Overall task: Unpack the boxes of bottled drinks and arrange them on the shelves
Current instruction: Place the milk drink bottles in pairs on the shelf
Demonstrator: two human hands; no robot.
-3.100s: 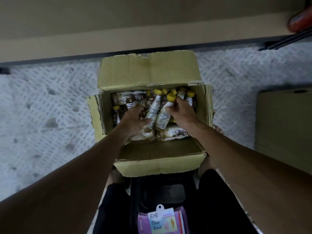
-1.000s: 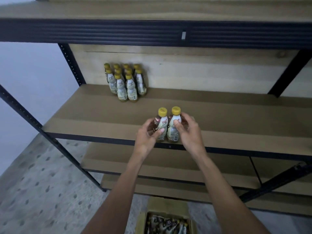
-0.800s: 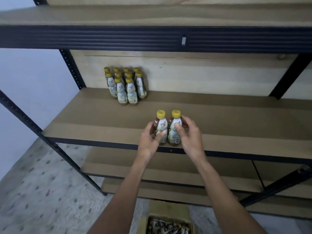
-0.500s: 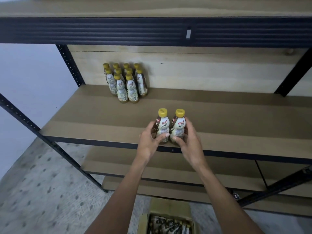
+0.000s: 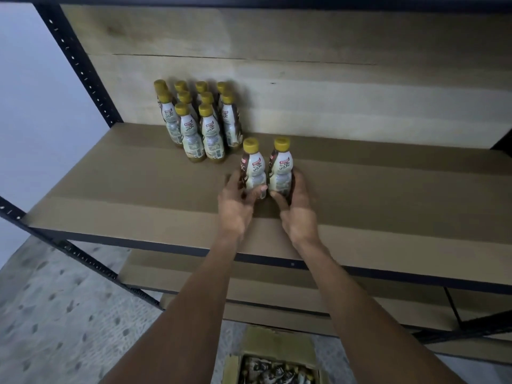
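While hands grip two bottles, ten bottles cluster behind.

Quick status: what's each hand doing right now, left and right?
Left hand: closed around the left bottle.
Right hand: closed around the right bottle.

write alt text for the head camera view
Left hand grips one upright yellow-capped drink bottle, right hand a second bottle beside it, at a wooden shelf. A cluster of matching bottles stands back left; an open cardboard box of more sits on the floor below.
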